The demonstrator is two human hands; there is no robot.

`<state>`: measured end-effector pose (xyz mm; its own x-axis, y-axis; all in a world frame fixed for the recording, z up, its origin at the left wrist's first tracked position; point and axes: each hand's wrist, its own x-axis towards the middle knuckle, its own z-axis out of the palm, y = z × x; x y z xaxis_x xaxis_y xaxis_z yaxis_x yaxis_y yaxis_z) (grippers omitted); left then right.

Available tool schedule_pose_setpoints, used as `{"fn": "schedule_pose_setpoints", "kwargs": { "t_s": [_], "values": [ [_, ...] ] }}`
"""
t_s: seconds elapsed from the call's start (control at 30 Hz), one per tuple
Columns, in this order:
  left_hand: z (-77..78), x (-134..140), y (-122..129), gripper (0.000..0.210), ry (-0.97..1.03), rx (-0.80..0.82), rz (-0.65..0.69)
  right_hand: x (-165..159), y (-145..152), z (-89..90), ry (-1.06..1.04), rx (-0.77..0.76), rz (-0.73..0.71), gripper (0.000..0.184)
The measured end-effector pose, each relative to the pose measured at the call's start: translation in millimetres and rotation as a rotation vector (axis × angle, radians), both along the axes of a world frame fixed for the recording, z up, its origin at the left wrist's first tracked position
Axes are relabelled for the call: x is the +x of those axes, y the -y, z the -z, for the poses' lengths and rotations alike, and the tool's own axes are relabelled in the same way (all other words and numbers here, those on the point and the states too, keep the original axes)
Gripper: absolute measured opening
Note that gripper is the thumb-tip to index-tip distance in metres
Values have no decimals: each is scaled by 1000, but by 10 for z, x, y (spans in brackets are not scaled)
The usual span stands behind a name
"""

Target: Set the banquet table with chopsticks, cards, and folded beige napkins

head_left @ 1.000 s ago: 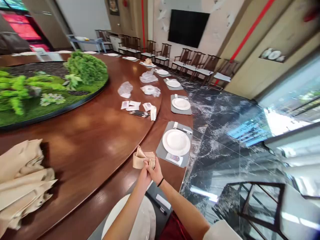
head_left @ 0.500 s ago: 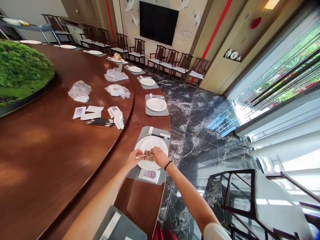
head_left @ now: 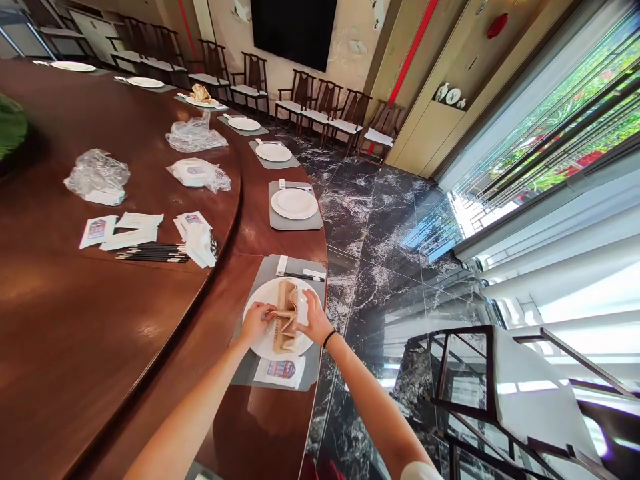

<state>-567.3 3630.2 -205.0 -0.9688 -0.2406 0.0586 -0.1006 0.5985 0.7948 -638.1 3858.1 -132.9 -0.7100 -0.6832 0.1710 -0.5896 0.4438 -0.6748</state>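
A tan cloth napkin (head_left: 287, 341), pleated and gathered at its middle, lies on a white plate (head_left: 257, 295). My left hand (head_left: 256, 323) pinches the napkin's middle fold from the left. On the right, my right hand (head_left: 317, 321) is open, thumb and fingers apart; its thumb is close to the napkin, and I cannot tell whether it touches. The plate rests on a grey placemat (head_left: 240, 373). Black chopsticks (head_left: 300, 275) lie across a white rest above the plate. Below it is a white printed packet (head_left: 280, 371).
On the raised turntable (head_left: 125, 320) lie several white packets (head_left: 131, 237), a bundle of chopsticks (head_left: 150, 252) and clear plastic bags (head_left: 97, 175). Another plate setting (head_left: 295, 203) stands farther along the rim. A chair (head_left: 530, 387) is at the lower right, on dark marble floor.
The napkin, bunched between both hands before, now lies spread lengthwise on the plate. My right hand has let go and opened. The view has shifted right and closer.
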Motion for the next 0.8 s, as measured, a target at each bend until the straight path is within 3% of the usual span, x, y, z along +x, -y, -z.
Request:
{"fn": "schedule_pose_setpoints", "kwargs": {
  "t_s": [0.17, 0.33, 0.47, 0.63, 0.73, 0.8],
  "values": [
    [18, -5, -5, 25, 48, -31, -7, 148, -232, 320, 368, -174, 91, 46],
    [-7, -26, -55, 25, 112, -113, -13, 308, -44, 615, 494, -226, 178, 40],
    [-39, -28, -101, 28, 155, -132, -15, 379, 145, 711, 509, -251, 241, 39],
    [-166, -70, -236, 33, 172, -79, -21, 321, 194, 643, 474, -221, 255, 37],
    [-306, 65, -307, 50, 81, -36, -172, 319, 89, 427, 404, -226, 333, 42],
    [-382, 343, -249, 54, 19, 23, -311, 401, -43, 233, 321, -291, 400, 45]
  ]
}}
